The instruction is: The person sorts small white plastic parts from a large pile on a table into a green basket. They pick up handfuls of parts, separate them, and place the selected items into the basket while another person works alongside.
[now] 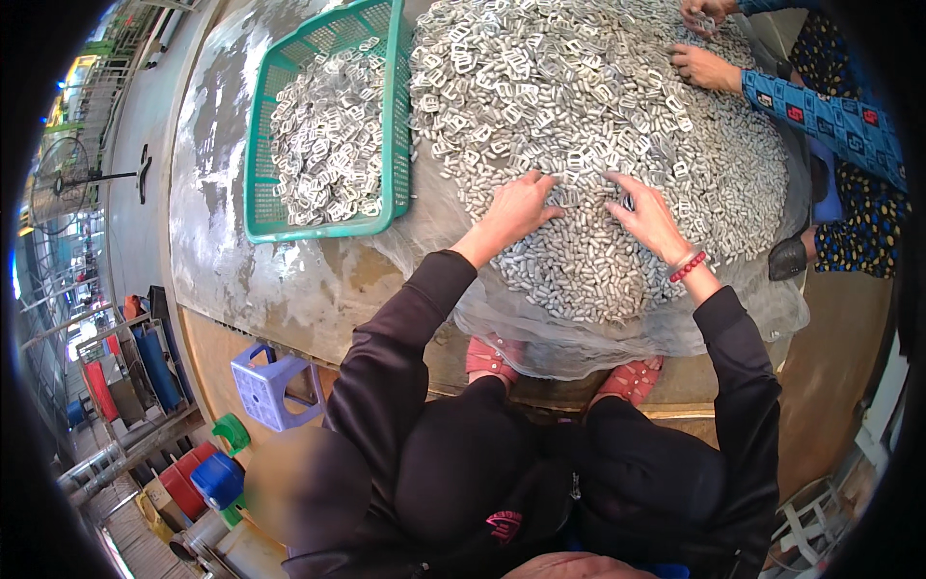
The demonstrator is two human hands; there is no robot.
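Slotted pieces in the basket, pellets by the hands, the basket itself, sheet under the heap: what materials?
Slotted pieces: probably metal, satin to bright silver; edges catch light.
Pellets: probably metal too, duller grey; solid or coated, can't tell.
Basket: most likely moulded plastic, green; even colour, openwork walls.
Sheet: thin, translucent, creased; plastic film or fine mesh, unclear which.

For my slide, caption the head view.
Left hand and right hand at silvery buckles and capsule-shaped pellets, green plastic basket alongside.

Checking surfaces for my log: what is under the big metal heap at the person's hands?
Along its near edge, the heap rests on a translucent sheet laid over the table. What lies beneath the heap's middle is covered, not visible.
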